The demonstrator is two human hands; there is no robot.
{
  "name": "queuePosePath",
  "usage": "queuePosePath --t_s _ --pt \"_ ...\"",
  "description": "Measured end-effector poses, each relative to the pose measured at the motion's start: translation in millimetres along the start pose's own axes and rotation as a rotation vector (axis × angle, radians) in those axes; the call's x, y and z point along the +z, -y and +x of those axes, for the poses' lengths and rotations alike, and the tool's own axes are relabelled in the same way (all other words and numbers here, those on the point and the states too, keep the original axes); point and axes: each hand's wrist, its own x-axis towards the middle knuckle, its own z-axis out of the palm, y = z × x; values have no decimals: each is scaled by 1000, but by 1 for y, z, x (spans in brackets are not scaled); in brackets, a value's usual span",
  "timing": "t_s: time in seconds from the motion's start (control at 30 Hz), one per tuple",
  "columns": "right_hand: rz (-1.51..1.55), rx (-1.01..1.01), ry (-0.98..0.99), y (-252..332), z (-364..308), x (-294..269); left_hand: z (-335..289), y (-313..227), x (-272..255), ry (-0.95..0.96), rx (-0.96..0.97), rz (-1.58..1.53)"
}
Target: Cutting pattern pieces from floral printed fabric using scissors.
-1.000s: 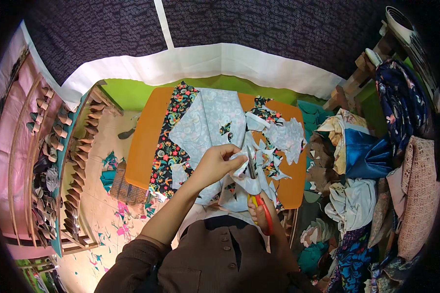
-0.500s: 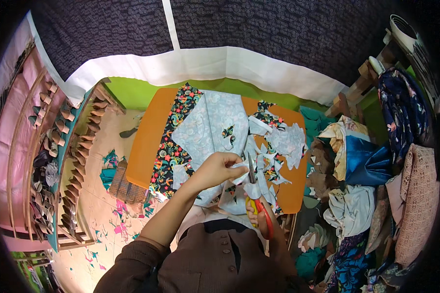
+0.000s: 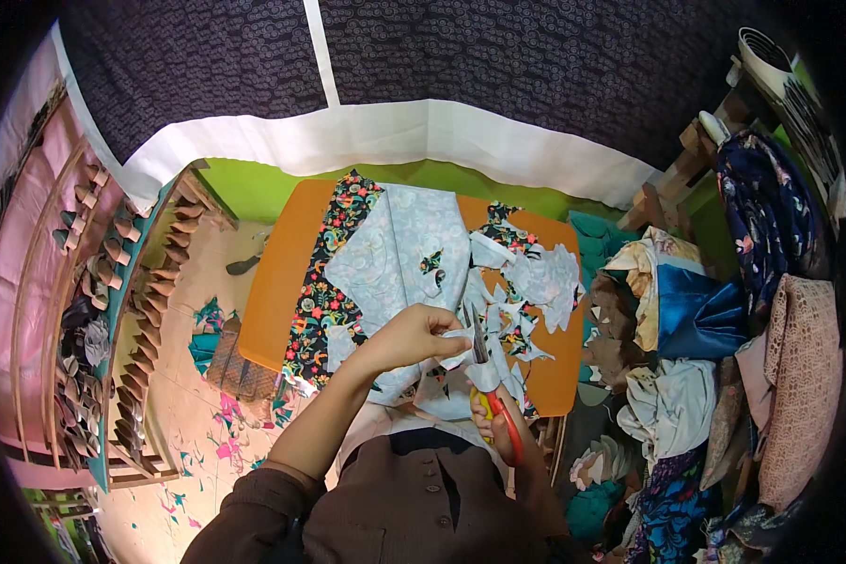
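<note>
My left hand [image 3: 412,340] is closed in a pinch on a small pale fabric piece [image 3: 457,350], above the front of the orange table. Close on its right, my right hand [image 3: 494,425] is wrapped round the handles of a pair of scissors [image 3: 477,340] with red and yellow grips. The blades point away from me, beside the pinched piece, their tips slightly apart. Under both hands lies a large fabric sheet [image 3: 414,235], its pale underside up, with a black floral border [image 3: 315,305] showing at the left. Cut fabric scraps [image 3: 547,282] lie to the right of the blades.
The orange table [image 3: 274,282] stands against a green wall [image 3: 240,186] below a dark curtain. Wooden racks of shoe lasts [image 3: 160,287] line the left. Piled fabrics [image 3: 672,404] crowd the right, and small scraps [image 3: 226,442] litter the floor at the left.
The whole view has shifted slightly, so the table sits a little lower and further left. Both hands keep their holds, with the scissor tips now showing a narrow gap.
</note>
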Motion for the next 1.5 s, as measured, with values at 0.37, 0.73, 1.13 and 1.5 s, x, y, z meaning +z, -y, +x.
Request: queuePosePath --t_s 0.37,0.73,1.13,1.5 --pt "-50 56 -18 -5 -5 -10 4 5 -2 -45 -12 -70" --pt "-96 53 34 9 2 -6 -4 0 -8 -101 -47 39" --pt "-1027 102 -313 -39 61 -35 6 37 -23 -300 -70 -185" --pt "-1250 104 -337 -94 82 -47 24 70 -14 -403 -291 -1133"
